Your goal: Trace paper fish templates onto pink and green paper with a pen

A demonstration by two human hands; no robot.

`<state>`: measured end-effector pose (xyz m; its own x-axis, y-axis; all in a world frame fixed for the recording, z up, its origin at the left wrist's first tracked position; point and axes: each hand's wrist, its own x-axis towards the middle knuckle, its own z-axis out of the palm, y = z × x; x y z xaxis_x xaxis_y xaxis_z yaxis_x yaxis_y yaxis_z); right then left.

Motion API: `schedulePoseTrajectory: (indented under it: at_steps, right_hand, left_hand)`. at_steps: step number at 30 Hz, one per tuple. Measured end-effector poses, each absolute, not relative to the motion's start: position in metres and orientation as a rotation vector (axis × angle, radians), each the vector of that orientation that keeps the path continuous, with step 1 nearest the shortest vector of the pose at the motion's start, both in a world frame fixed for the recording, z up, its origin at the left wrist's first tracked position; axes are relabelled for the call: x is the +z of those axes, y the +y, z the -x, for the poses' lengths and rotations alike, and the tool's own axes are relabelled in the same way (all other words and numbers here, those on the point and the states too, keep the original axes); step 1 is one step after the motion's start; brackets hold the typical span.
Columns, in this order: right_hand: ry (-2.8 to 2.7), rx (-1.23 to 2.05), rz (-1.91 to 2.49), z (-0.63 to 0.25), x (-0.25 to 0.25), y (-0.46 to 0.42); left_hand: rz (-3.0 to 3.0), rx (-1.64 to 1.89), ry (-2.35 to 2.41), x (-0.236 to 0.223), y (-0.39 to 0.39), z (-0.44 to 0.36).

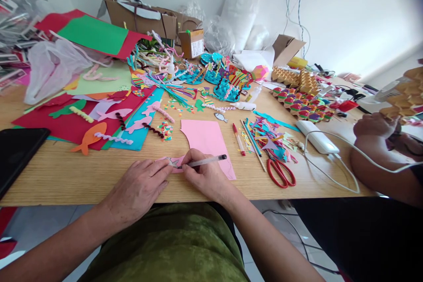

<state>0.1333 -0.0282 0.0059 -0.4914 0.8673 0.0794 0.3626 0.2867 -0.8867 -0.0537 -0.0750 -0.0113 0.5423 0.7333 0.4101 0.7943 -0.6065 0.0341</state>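
1. Two bare hands meet just left of the near end of the large pink sheet (206,136), whose near-left part is covered by the right hand (204,174).
2. The right thumb and fingers are closed around a clear-barrelled pen (211,159); its tip is too small to make out clearly.
3. The left hand (137,189) lies with fingers extended close together, gripping nothing visible, fingertips resting on a pink paper strip (179,158).
4. That strip lies left of the sheet's near end, partly hidden under both hands; a pale grey shape (172,162) on it is half covered, its outline uncertain.
5. Faint lines near the sheet's near-right corner are hard to read.
6. Right of the sheet lie a red pen (238,139) and red-handled scissors (280,173), their blades under paper scraps (271,137).
7. Far right of the sheet, a co-worker's hand (375,124) touches an egg carton (408,90), cut off by the frame.
8. Far left, a black device (21,154) is also cut off.
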Motion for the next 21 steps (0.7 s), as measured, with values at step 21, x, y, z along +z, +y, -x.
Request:
schedulePoseTrajectory:
  at_steps: [21]
  right_hand:
    - [-2.076,1.17,1.085,-0.1276,0.0073,-0.024]
  left_hand:
    - [2.672,-0.652,-1.311,-0.0094,-0.0754,0.0566]
